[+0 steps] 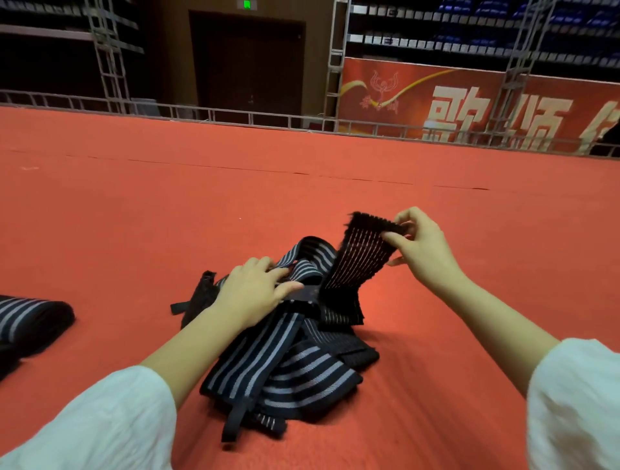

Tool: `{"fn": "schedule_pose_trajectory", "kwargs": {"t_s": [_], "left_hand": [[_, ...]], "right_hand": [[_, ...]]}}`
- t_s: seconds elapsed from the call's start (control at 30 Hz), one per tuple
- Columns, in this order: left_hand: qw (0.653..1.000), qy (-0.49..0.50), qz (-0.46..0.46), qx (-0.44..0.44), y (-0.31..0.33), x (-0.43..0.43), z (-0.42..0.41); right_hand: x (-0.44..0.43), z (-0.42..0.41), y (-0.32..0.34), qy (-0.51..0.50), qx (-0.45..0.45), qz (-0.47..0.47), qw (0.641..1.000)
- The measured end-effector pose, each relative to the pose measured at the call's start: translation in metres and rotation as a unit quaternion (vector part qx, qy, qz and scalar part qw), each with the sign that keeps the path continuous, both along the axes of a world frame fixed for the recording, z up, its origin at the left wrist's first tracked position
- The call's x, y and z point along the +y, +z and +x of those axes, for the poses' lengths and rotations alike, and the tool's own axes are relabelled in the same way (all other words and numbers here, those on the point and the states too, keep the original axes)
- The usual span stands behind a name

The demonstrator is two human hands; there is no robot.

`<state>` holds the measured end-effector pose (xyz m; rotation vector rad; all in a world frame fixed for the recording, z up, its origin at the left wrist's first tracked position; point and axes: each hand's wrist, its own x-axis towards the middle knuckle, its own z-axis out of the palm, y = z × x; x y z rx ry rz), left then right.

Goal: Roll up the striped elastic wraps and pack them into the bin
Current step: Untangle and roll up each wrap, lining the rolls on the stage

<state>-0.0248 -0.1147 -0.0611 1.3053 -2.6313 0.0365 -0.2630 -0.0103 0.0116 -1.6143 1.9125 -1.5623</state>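
Pile of wraps [278, 369]: lay on the floor at the centre of the view, a loose heap of overlapping bands just in front of the person.
Lifted strip [359, 258]: rose from the heap toward 1 o'clock, its lower end still in the heap and its top edge held up in the air.
Folded wrap [30, 318]: lay apart at 9 o'clock of the heap, cut off by the picture edge.
Left hand [255, 292]: rested flat on the 11 o'clock side of the heap, fingers nearly straight and spread, gripping nothing and covering the bands beneath.
Right hand [422, 248]: pinched the top corner of the lifted strip between thumb and curled fingertips, hiding that corner.
Sleeves [110, 419]: white, loose and crinkled, on both forearms at 7 and 4 o'clock.
Carpet [167, 201]: red, flat, with thin seams running across it at 12 o'clock.
Railing [235, 115]: low grey metal lattice along the carpet's far edge.
Banner [436, 97]: red with large pale characters, at 1 o'clock behind the railing.
Door [248, 63]: dark, at 12 o'clock, under a green sign [247, 4].
Fabric: woven stretch cloth, dark navy with pale grey lengthwise stripes; the lifted strip showed a black back with dotted pale lines and a fuzzy top edge.
Strap [235, 416]: flat black webbing, sticking out of the heap at 6 o'clock.
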Motion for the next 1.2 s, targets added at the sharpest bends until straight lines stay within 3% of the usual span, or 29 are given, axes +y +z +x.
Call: {"fn": "schedule_pose_trajectory", "kwargs": {"t_s": [0.13,0.23,0.37,0.57,0.9,1.0,1.1,1.2], "left_hand": [[0.993,-0.112,0.018,-0.030,-0.004,0.012,-0.021],[0.993,-0.099,0.060,-0.028,-0.017,0.010,-0.027],[0.994,-0.090,0.053,-0.029,-0.028,0.006,-0.027],[0.994,-0.097,0.047,-0.015,-0.036,0.003,-0.022],[0.993,-0.104,0.043,-0.025,-0.052,0.002,-0.016],[0.993,-0.100,0.038,-0.049,-0.055,0.002,-0.011],[0.993,-0.092,0.049,-0.055,-0.051,0.005,-0.011],[0.993,-0.089,0.076,0.017,-0.036,0.014,-0.023]], "right_hand": [[-0.004,0.015,-0.015,0.041,0.058,0.051,0.996],[-0.007,0.024,-0.033,0.077,0.178,0.141,0.971],[-0.007,0.035,-0.068,0.118,0.196,0.260,0.938],[-0.030,0.052,-0.112,0.057,0.263,0.285,0.920],[-0.036,0.032,-0.101,0.067,0.309,0.210,0.925],[-0.022,0.003,-0.100,0.025,0.281,0.198,0.939],[-0.006,-0.020,-0.093,-0.021,0.184,0.177,0.967],[0.002,-0.017,-0.085,0.001,0.099,0.146,0.984]]}}
